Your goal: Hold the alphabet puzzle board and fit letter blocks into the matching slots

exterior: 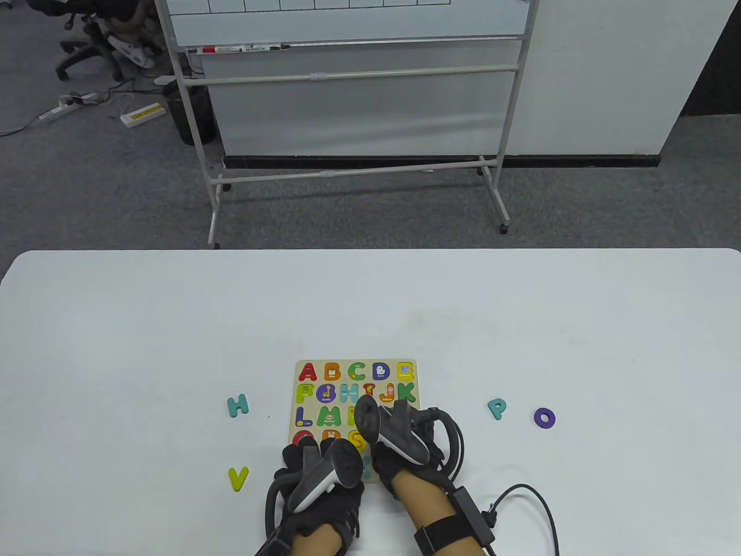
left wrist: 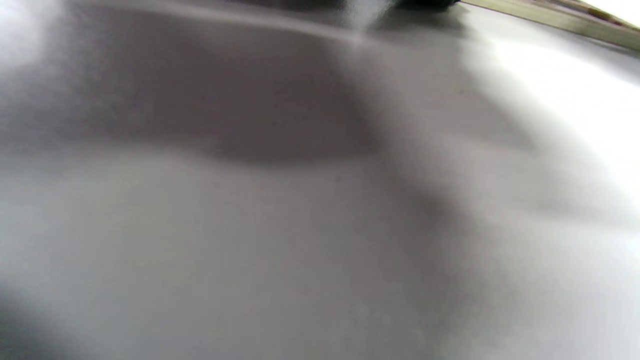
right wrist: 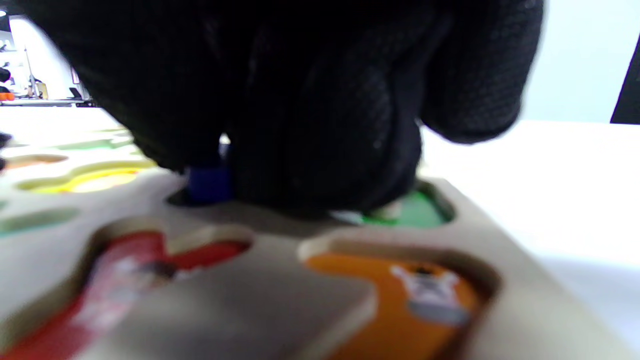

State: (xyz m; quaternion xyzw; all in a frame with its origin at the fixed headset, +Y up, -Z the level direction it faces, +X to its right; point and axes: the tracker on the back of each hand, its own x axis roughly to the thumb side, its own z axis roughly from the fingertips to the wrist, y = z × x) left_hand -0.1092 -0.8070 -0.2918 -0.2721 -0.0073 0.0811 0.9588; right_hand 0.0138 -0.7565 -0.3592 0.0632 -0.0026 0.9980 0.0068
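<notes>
Evidently your left hand [exterior: 315,463] rested on the wooden alphabet puzzle board's [exterior: 353,405] near edge to steady it, grip unclear, while your right hand [right wrist: 310,100] pressed a dark-blue letter block [right wrist: 207,182] into its slot.

Both hands [exterior: 353,457] hide the board's [exterior: 354,364] lower rows — unreadable.

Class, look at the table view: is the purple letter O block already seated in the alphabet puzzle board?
No: the purple letter O block lies loose on the white table, right of the wooden alphabet puzzle board.

Blurred grey table surface [left wrist: 280,225] (shadowed), board edge [left wrist: 555,21] top right
</notes>
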